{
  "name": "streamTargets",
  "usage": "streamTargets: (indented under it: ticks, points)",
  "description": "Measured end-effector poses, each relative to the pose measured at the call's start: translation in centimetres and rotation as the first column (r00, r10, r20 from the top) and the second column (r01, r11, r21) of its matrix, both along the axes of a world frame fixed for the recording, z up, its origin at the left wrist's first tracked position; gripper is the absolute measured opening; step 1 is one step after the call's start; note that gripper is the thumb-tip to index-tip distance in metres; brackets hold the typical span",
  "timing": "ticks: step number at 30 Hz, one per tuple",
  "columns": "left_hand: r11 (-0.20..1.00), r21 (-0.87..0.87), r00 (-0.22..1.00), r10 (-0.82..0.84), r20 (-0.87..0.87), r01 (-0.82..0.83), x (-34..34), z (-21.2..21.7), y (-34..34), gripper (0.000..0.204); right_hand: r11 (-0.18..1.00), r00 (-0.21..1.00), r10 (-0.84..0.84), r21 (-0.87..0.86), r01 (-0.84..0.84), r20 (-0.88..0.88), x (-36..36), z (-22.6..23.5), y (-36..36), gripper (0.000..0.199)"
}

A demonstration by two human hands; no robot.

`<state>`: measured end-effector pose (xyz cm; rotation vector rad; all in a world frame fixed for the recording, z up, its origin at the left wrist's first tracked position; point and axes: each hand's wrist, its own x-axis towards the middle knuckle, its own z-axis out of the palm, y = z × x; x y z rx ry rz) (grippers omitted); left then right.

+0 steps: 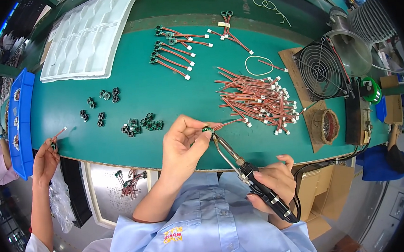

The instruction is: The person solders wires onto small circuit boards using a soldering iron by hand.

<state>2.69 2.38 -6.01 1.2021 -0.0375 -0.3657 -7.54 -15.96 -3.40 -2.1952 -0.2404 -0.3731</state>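
Observation:
Between thumb and fingers, my left hand (184,143) pinches a small green circuit board (207,129). A red-and-brown wire lead (230,123) with a white plug runs from the board toward the right. My right hand (274,184) is wrapped round the black handle of a soldering iron (234,156), which has a thin metal feed tube alongside it. The iron's tip meets or nearly meets the board's edge; exact contact is too small to tell. Right of the board lies a big pile of wire leads (261,101). Several loose small boards (141,124) sit left of my left hand.
Boards with wires attached (171,53) lie at the back. A white moulded tray (88,38) stands back left, a blue bin (23,124) far left. At right are a fan (322,65) and a round tip-cleaner pot (325,126). A co-worker's hand (45,160) holds a wired board at left.

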Motion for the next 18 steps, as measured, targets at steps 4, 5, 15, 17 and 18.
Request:
streamTargets:
  ticks: [4,5,15,17,18]
  points:
    - [0.999,0.034,1.000,0.005,0.013,-0.006,-0.1,0.1,-0.2,0.014,1.000,1.000,-0.019,-0.001,0.019,0.009,-0.1,0.1,-0.2,0.031]
    - [0.999,0.035,1.000,0.006,0.016,-0.007,-0.1,0.1,-0.2,0.014,0.999,0.999,-0.037,0.005,0.037,0.023,-0.2,0.2,-0.3,0.031]
    - [1.000,-0.007,1.000,0.009,-0.008,-0.009,0.2,0.3,-0.1,0.013,0.909,0.904,-0.411,0.131,0.396,0.117,-4.8,-3.1,-2.0,0.043]
    - [0.998,-0.064,1.000,0.005,-0.031,-0.007,0.2,0.1,0.0,0.013,0.425,0.430,-0.903,0.223,0.877,0.028,-4.7,-4.4,-1.2,0.049]
    - [0.998,-0.063,0.999,0.006,-0.032,-0.008,0.3,0.1,0.0,0.013,0.426,0.431,-0.902,0.222,0.877,0.027,-4.6,-4.4,-1.3,0.049]
